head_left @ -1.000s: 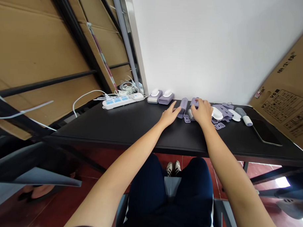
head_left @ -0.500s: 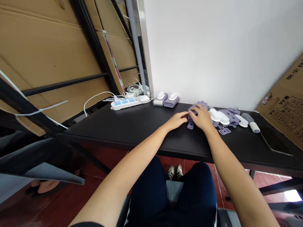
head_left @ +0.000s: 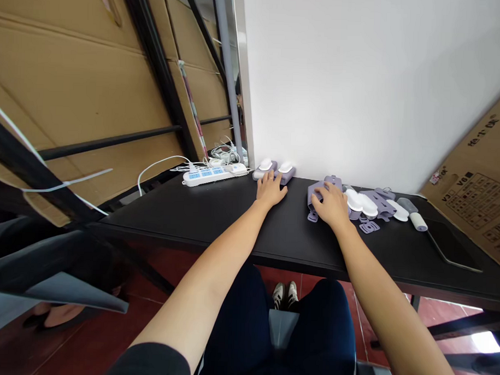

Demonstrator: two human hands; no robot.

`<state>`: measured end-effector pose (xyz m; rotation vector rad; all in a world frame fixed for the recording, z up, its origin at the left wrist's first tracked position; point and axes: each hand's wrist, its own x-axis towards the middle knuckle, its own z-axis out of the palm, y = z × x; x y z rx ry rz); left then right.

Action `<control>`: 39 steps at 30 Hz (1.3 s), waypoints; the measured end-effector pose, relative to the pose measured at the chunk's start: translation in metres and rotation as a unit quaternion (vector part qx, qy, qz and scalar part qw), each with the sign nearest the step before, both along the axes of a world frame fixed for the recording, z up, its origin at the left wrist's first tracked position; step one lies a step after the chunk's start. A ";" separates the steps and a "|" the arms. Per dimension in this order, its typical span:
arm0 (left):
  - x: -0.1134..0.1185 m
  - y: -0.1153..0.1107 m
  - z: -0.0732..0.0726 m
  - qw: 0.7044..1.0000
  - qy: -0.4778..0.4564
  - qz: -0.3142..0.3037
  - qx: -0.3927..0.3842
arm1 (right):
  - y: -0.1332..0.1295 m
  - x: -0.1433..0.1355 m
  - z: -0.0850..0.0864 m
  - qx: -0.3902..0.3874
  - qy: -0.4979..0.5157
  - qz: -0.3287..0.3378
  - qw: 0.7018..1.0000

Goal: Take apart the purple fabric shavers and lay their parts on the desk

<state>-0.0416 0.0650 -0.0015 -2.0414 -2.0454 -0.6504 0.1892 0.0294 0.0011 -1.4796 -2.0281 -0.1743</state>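
Note:
My left hand (head_left: 270, 189) lies with fingers spread at the near side of two small purple boxes with white tops, the left box (head_left: 262, 169) and the right box (head_left: 286, 171); its fingertips reach them. Farther right, my right hand (head_left: 330, 203) rests with parted fingers over a purple case-like piece (head_left: 313, 196), partly covering it. A small purple ring-shaped piece (head_left: 312, 216) sticks out below that. Beside the right hand are white oval pieces (head_left: 368, 206), flat purple pieces (head_left: 383, 206) and a purple cut-out piece (head_left: 369, 227).
A white power strip (head_left: 207, 175) with cables lies at the table's left back. On the right are a white and grey cylinder (head_left: 418, 221), a dark phone-like slab (head_left: 453, 246) and a leaning cardboard box (head_left: 480, 184). A white wall (head_left: 360, 87) bounds the black table (head_left: 216, 219) behind.
My left hand has left the purple piece by the right hand and moved left to the two boxes. My right hand has stayed over the purple case-like piece. The view has shifted slightly.

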 end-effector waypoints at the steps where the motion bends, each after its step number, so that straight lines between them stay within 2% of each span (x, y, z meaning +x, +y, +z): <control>1: -0.001 0.001 -0.001 1.000 0.000 0.004 -0.006 | -0.002 -0.002 0.000 0.022 -0.022 0.002 1.000; 5: 0.002 -0.006 -0.003 0.999 0.024 0.004 0.031 | -0.012 -0.011 -0.002 0.106 -0.125 0.059 0.985; 8: 0.004 -0.017 -0.001 0.999 0.031 -0.004 0.043 | -0.019 -0.018 -0.005 0.106 -0.191 0.104 0.970; 10: 0.003 -0.024 0.001 0.998 0.031 -0.017 0.046 | -0.021 -0.020 -0.006 0.097 -0.213 0.108 0.966; 15: 0.004 -0.042 0.009 0.996 0.029 -0.072 0.045 | -0.018 -0.019 -0.008 0.083 -0.190 0.076 0.975; 19: 0.008 -0.057 0.012 0.994 0.042 -0.092 0.047 | -0.015 -0.018 -0.010 0.055 -0.159 0.065 0.984; 21: 0.008 -0.061 0.014 0.992 0.009 -0.109 0.057 | -0.014 -0.018 -0.011 0.042 -0.147 0.058 0.986; 24: 0.002 -0.059 0.017 0.983 -0.098 -0.123 0.100 | -0.013 -0.019 -0.012 0.033 -0.135 0.054 0.989; 27: -0.009 -0.049 0.018 0.971 -0.165 -0.096 0.147 | -0.011 -0.024 -0.012 0.031 -0.116 0.044 0.992; 29: -0.015 -0.040 0.016 0.975 -0.172 -0.088 0.114 | -0.009 -0.032 -0.012 0.032 -0.112 0.032 0.993; 33: -0.019 -0.030 0.009 0.981 -0.176 -0.082 -0.025 | -0.006 -0.061 -0.016 0.026 -0.122 0.010 0.992; 35: -0.018 -0.031 0.008 0.983 -0.169 -0.071 -0.031 | -0.005 -0.074 -0.017 0.026 -0.109 -0.002 0.994; 39: -0.019 -0.036 0.012 0.982 -0.183 -0.032 0.030 | -0.011 -0.081 -0.014 0.037 -0.070 -0.003 0.997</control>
